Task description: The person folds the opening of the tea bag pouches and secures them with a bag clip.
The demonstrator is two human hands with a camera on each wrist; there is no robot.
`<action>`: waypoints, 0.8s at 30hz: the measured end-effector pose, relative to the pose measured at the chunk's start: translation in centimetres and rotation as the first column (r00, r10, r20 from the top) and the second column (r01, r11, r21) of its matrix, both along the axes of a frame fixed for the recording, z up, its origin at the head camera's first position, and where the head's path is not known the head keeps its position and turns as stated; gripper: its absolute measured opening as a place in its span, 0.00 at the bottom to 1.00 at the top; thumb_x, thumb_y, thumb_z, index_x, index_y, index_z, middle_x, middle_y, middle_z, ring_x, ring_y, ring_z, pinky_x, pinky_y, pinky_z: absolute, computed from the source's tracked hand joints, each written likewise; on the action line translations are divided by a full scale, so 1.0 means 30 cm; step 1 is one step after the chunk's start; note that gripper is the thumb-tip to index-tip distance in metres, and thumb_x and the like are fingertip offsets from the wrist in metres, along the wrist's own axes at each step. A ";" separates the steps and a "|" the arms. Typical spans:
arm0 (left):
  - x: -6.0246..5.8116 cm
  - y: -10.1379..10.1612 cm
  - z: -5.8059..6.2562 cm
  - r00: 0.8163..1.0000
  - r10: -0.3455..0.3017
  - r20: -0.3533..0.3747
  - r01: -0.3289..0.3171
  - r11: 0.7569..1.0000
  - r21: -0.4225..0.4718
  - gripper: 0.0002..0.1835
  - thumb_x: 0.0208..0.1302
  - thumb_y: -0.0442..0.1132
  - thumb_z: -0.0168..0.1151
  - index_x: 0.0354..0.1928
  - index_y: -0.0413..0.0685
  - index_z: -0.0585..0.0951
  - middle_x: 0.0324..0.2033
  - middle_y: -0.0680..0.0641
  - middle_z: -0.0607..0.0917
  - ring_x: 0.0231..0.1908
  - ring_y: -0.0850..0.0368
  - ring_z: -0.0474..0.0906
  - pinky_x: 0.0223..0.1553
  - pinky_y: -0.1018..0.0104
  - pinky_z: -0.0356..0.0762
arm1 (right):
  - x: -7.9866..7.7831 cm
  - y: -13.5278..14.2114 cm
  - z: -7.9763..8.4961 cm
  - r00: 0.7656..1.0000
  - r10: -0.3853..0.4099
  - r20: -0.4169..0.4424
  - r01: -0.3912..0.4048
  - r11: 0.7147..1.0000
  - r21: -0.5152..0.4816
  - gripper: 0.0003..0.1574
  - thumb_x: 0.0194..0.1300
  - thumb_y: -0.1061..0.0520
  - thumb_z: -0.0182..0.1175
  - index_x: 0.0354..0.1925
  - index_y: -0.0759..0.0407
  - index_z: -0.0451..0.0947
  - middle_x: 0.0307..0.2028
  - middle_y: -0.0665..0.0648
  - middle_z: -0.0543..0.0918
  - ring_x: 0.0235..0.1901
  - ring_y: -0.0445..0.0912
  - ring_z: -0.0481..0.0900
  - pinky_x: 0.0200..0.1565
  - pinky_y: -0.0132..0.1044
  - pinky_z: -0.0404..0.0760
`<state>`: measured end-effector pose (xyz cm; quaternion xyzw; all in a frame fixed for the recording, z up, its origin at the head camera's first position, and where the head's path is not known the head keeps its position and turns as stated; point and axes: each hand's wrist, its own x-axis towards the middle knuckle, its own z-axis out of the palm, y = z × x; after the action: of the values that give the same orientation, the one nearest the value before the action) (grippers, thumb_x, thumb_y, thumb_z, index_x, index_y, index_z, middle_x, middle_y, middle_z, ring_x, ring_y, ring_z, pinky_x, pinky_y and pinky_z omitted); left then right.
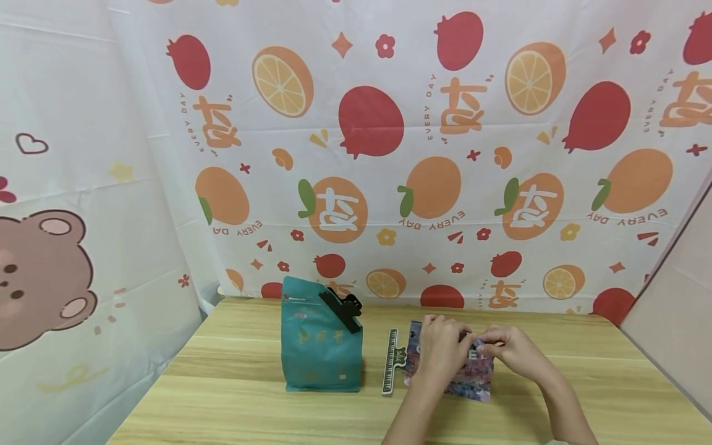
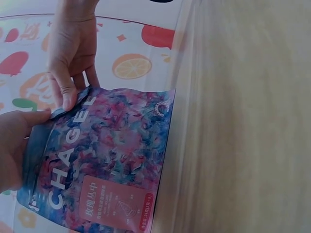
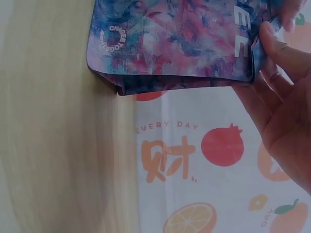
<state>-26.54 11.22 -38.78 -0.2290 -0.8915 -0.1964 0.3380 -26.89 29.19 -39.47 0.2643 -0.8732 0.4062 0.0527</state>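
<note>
1. Mottled blue-and-pink CHAGEE pouch (image 2: 121, 145), white-lettered, pink-labelled, sits short of the table (image 1: 222, 395)'s far edge.
2. Left hand (image 1: 442, 346) and right hand (image 1: 514, 352) pinch its top.
3. Head view: left hand hides lettering; label's fine print blurred.

The head view is bright; both wrist views are dimmer, softening small print (image 2: 104, 200) at the left one's lower centre.
</note>
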 end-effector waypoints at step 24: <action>0.003 0.010 0.005 0.999 0.010 0.032 -0.012 0.997 0.077 0.05 0.52 0.49 0.68 0.24 0.60 0.87 0.20 0.63 0.81 0.21 0.70 0.71 0.41 0.70 0.66 | -0.001 -0.017 -0.014 0.994 -0.025 -0.104 0.023 0.999 -0.022 0.11 0.55 0.63 0.65 0.36 0.71 0.83 0.23 0.45 0.76 0.21 0.35 0.66 0.21 0.31 0.70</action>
<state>-26.46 11.53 -38.64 -0.2078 -0.8896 -0.2323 0.3338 -26.92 28.69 -39.88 0.2739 -0.8682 0.4001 0.1059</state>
